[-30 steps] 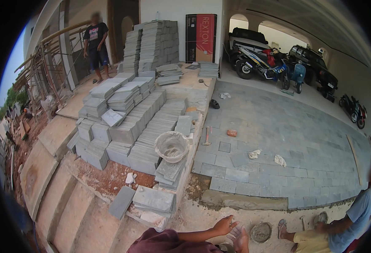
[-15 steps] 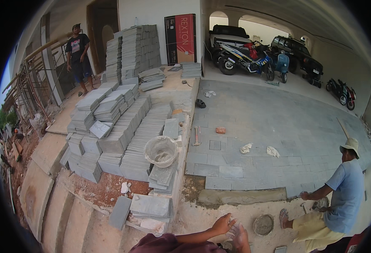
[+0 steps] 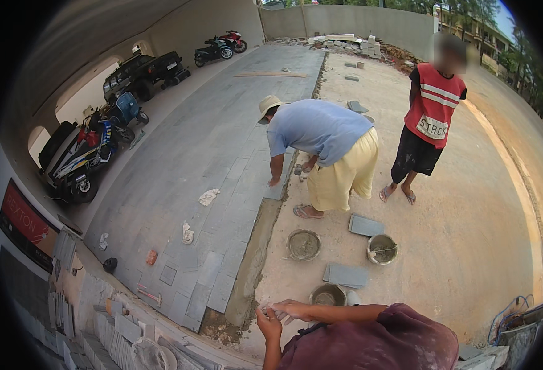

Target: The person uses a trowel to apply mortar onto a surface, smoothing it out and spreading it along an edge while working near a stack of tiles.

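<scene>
My left hand (image 3: 268, 322) and my right hand (image 3: 294, 309) meet low in the picture, beside the near end of a wet mortar strip (image 3: 253, 256). The left fingers are curled in close to the right hand; whether anything small lies between them I cannot make out. My right fingers stretch toward the left hand and look greyish. Just right of my hands, beyond my right forearm, stands a mortar bucket (image 3: 329, 296). Grey stone tiles (image 3: 347, 275) lie flat behind it. Laid grey paving (image 3: 222, 185) borders the strip's left side.
A co-worker in a blue shirt (image 3: 327, 129) bends over the paving edge, one hand on it. Another person in a red vest (image 3: 435, 105) stands farther right. Two more mortar buckets (image 3: 303, 245) (image 3: 382, 249) sit on the concrete. A hammer (image 3: 149, 295) and white rags (image 3: 208, 197) lie on the paving.
My view has swung right, bringing the person in red into sight and the large tile stacks toward the lower left. My hands have come closer together. The co-worker now bends farther over the paving.
</scene>
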The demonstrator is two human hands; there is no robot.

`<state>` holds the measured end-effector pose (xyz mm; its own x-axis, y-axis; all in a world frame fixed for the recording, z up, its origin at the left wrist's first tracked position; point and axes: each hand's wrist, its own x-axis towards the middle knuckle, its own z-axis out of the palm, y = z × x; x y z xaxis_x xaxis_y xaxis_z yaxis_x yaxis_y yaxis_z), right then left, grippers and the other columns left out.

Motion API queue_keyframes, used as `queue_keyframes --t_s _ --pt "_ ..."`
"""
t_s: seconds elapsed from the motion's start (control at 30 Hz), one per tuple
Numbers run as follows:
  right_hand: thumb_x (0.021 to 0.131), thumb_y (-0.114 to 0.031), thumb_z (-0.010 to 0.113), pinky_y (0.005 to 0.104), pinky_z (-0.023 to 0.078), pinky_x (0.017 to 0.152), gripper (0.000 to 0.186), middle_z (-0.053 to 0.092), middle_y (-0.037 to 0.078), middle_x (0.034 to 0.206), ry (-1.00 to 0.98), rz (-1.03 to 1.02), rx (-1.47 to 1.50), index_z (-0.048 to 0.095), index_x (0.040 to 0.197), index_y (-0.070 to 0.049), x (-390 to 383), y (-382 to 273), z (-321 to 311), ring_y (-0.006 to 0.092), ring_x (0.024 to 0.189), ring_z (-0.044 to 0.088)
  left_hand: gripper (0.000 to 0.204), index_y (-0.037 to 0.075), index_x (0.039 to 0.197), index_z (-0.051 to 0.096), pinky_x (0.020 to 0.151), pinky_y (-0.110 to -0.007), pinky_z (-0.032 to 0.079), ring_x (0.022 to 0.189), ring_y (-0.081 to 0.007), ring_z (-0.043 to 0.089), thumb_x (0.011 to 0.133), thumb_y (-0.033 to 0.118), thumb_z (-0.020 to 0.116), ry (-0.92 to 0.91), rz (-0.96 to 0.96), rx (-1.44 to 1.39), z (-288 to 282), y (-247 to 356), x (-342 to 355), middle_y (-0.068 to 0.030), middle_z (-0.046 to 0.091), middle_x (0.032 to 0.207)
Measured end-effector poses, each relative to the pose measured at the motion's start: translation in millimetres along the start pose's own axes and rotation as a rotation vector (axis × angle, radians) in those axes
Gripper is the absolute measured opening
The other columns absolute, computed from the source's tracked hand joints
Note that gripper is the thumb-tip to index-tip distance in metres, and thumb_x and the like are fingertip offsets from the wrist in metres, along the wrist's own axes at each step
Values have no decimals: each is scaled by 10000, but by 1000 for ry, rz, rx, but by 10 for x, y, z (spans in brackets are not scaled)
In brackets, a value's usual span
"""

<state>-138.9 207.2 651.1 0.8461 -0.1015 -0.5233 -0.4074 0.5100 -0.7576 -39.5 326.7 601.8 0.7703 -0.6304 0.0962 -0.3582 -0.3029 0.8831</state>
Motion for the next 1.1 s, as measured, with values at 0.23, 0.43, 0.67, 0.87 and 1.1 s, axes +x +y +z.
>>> queue_keyframes --t_s 0.23,0.43,0.67,0.87,1.1 --pt "964 -709 451 464 473 1033 749 539 167 1453 21 -20 13 528 1477 -169 -106 38 23 339 1324 524 267 -21 1130 551 764 -447 516 873 -358 671 1031 227 535 -69 -1 -30 -11 -19 -88 -236 664 976" --pt "953 -721 460 476 469 1037 757 536 172 1454 58 -41 3 561 1448 -157 -134 3 20 345 1337 509 260 -25 1127 551 767 -456 514 894 -396 674 1034 217 532 -78 10 24 -10 13 -85 -250 667 992" --pt "978 -628 522 433 493 982 723 569 159 1391 121 -46 72 567 1409 -49 -209 -141 54 287 1240 545 268 -28 1127 555 764 -464 513 891 -418 672 1033 222 538 -62 26 32 6 -33 -54 -261 669 995" --pt "965 -607 562 452 488 973 713 595 143 1353 121 -69 143 589 1368 -19 -115 -14 -16 272 1239 544 265 -14 1127 563 772 -465 517 890 -407 666 1030 232 547 -71 -4 7 -22 50 -61 -244 669 983" --pt "964 -592 577 445 485 958 686 601 128 1353 151 -41 154 599 1346 -22 -170 24 50 262 1221 552 275 -6 1124 567 777 -461 514 888 -394 665 1034 254 548 -40 -8 37 -34 15 -181 -237 667 975"
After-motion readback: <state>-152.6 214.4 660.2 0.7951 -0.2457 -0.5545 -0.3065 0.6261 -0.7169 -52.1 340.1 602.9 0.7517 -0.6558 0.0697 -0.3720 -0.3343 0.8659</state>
